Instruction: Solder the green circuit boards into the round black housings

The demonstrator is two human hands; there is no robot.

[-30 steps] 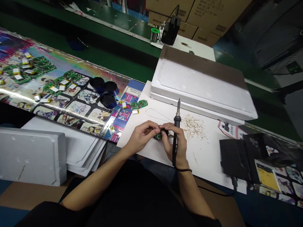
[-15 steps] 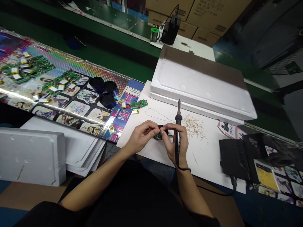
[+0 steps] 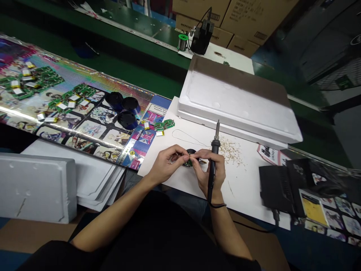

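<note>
Green round board (image 3: 189, 163) with a black disc (image 3: 191, 151) on it is held over the white paper (image 3: 242, 192), between my two hands. My left hand (image 3: 167, 164) is closed narrow, its fingertips pinching the board from the left. My right hand (image 3: 211, 171) is wrapped around the black soldering iron (image 3: 213, 169), whose tip points up and away from the board, while the fingers of that hand reach across to the board's other side. Just beyond my hands lies a thin wire loop (image 3: 187, 137), and to the right of the iron is a scatter of pale clippings (image 3: 230, 150). Near the paper's far corner are two small green boards (image 3: 164, 124) and small batteries (image 3: 160, 133). A white foam slab (image 3: 239, 101) lies along the paper's far edge. To my left, a printed poster (image 3: 93, 130) carries more boards and batteries beside three black tape rolls (image 3: 123, 109)
</note>
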